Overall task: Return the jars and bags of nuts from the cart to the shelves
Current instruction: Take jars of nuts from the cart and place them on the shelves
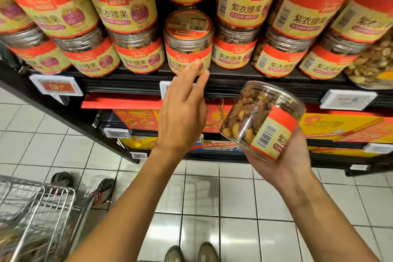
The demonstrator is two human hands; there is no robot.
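A clear jar of nuts (261, 119) with a red and cream label lies tilted in my right hand (285, 161), which grips it from below. My left hand (182, 110) reaches up with straight fingers. Its fingertips are at the label of a single jar (188, 42) standing at the front edge of the black shelf (234, 78). Rows of the same jars (125, 6) are stacked two high on both sides of that jar. The wire cart (36, 215) is at the lower left, its contents blurred.
Price tags (56, 84) line the shelf edge. Red and yellow gift boxes (340, 127) fill the lower shelves. The floor is white tile. Another person's shoes (104, 189) stand beyond the cart. My own shoes (191, 253) show at the bottom.
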